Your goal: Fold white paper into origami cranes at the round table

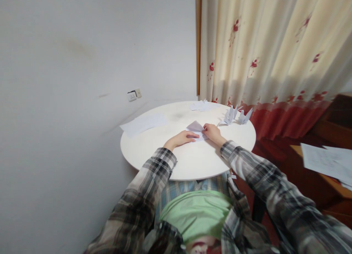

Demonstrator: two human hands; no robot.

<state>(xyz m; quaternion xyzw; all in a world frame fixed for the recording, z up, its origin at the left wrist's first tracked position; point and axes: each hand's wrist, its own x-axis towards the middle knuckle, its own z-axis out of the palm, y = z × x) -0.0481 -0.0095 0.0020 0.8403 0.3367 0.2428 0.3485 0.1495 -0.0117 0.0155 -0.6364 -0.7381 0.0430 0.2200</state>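
Observation:
A small folded white paper lies near the middle of the round white table. My left hand rests flat on its near left edge, fingers stretched out and pressing it down. My right hand is at the paper's right edge, fingers curled and pinching a fold. Both arms wear plaid sleeves.
Two folded paper cranes stand at the table's far right. A flat white sheet overhangs the far left rim, and more paper pieces lie at the back. A patterned curtain hangs behind. Loose sheets lie on a wooden surface to the right.

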